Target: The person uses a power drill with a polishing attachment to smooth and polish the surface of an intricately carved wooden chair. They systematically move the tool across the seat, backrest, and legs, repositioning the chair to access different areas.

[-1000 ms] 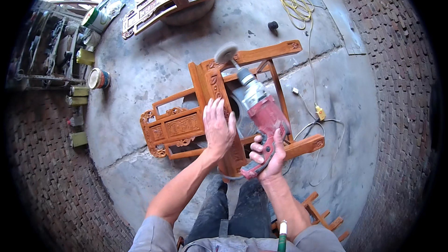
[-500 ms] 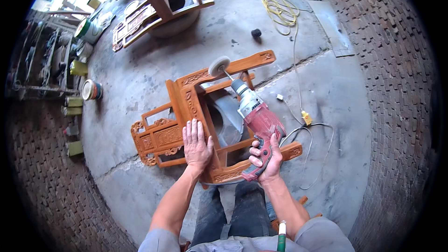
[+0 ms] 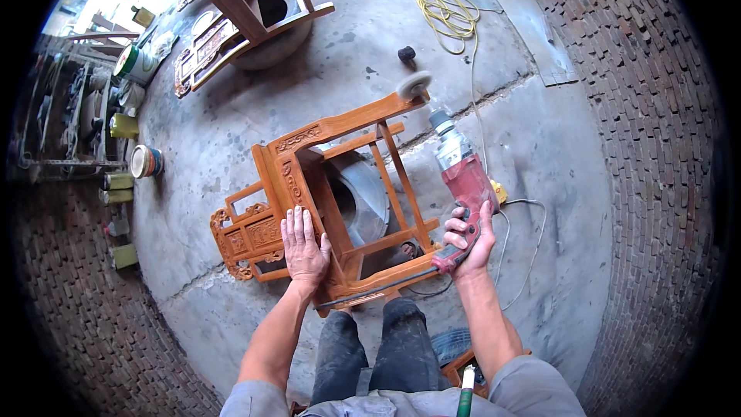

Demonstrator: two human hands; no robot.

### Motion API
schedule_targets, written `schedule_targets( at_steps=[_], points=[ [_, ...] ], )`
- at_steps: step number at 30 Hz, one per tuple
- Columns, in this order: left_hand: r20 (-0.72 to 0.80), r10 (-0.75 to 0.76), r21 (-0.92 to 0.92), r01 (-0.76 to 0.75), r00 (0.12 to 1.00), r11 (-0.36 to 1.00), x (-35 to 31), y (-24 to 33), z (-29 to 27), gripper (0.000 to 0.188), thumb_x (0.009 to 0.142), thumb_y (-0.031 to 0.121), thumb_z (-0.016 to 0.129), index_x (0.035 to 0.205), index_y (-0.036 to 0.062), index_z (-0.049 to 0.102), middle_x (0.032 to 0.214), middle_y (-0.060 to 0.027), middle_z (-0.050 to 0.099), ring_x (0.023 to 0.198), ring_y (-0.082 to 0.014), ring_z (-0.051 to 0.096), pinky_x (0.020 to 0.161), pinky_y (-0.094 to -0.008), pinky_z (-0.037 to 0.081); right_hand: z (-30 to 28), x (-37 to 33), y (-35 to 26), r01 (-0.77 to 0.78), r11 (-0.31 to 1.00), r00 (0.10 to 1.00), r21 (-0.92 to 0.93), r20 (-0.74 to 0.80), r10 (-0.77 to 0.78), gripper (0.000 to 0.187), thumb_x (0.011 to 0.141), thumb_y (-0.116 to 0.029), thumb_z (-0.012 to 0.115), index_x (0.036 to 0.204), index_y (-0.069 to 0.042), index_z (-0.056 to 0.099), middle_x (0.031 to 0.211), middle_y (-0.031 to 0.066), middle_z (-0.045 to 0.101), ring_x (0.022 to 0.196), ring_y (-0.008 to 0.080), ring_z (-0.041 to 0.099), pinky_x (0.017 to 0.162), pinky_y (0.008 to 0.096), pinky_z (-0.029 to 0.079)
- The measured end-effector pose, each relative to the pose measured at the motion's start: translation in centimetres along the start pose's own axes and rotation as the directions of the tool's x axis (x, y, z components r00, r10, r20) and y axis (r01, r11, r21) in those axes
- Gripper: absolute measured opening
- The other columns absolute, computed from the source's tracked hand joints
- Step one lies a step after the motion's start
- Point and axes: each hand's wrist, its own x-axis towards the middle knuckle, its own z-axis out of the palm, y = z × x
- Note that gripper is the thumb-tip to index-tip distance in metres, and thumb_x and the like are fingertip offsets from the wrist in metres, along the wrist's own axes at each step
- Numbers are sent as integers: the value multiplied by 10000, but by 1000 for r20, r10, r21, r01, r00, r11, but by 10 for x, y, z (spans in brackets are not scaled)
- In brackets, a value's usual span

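An orange-brown carved wooden chair (image 3: 309, 139) lies tipped over in front of me, its carved back to the left and its legs to the right. My left hand (image 3: 306, 251) rests flat on its seat frame, fingers stretched out. In my right hand (image 3: 472, 235) is a red and grey power drill (image 3: 469, 184), gripped by its handle. A pale round buffing wheel (image 3: 414, 85) at the drill's tip is against or very close to the end of the chair's far leg; actual contact is unclear. The drill's dark cord (image 3: 378, 291) crosses the near chair leg.
Beneath the chair is a round grey support (image 3: 374, 201). Another wooden chair (image 3: 239, 11) lies on a similar support at the far left. A coiled yellow cable (image 3: 446, 11), a yellow plug connector (image 3: 499, 191) and paint buckets (image 3: 147, 161) are on the floor. Brick paving (image 3: 641, 123) borders the right side.
My right hand has carried the drill rightward, and the buffing wheel has passed along the far leg toward its end. My left hand stays on the seat frame. The whole view has shifted slightly.
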Motion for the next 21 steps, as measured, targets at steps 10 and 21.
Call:
schedule_targets(
  at_steps=[10, 21],
  points=[
    [0, 5, 7, -5, 1000, 1000, -1, 0, 2, 726, 884, 214, 592, 1513, -7, 303, 1582, -194, 305, 1499, -364, 235, 1242, -517, 158, -3, -5, -31, -6, 1000, 1000, -15, 2, 6, 497, 981, -491, 598, 1183, -50, 488, 900, 62, 544, 658, 92, 502, 413, 186, 408],
    [6, 10, 13, -10, 1000, 1000, -1, 0, 0, 714, 889, 216, 587, 1508, -4, 307, 1581, -189, 304, 1500, -363, 230, 1242, -516, 162, 11, 9, -66, -92, 949, 995, -301, 7, 98, 483, 976, -500, 597, 1179, -66, 528, 899, 64, 576, 660, 95, 521, 405, 180, 393]
  ],
)
